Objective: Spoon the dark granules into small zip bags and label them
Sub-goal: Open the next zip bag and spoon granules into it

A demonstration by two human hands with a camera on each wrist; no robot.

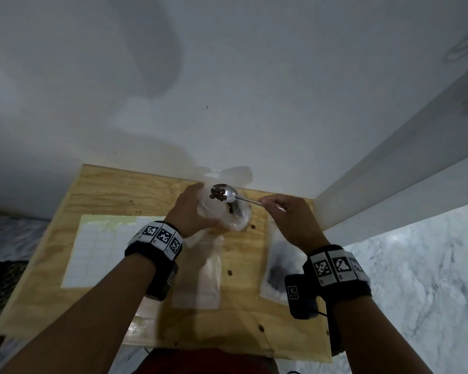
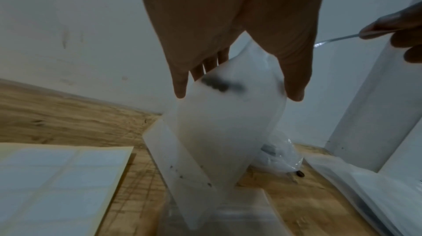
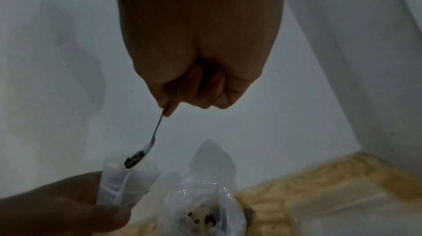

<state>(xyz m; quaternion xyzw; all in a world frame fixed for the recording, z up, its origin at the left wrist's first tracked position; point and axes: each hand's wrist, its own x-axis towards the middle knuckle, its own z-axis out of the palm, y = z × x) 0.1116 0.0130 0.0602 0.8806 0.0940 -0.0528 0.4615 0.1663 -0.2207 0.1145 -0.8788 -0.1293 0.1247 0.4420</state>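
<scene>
The left hand (image 1: 192, 209) grips a small zip bag (image 2: 226, 122) upright, thumb on one side and fingers on the other, its mouth held open near the far edge of the wooden board (image 1: 97, 190). The right hand (image 1: 289, 220) pinches the handle of a metal spoon (image 1: 229, 196) between thumb and fingertips; the bowl, carrying dark granules (image 1: 217, 195), sits right at the bag's mouth. Just beyond and below lies a crumpled clear supply bag (image 3: 205, 209) with more granules in it, pressed close to the white wall, so little room is left at the back. To the right a white pillar stands at the board's corner. Toward the person, 2 flat bags lie on the board: an empty-looking 1 (image 1: 200, 276) in the middle and 1 with a dark mass (image 1: 274, 268), partly hidden by the right wrist. A label sheet (image 1: 97, 252) lies to the left. The held bag is blurred in the left wrist view; dark specks inside are probably granules.
</scene>
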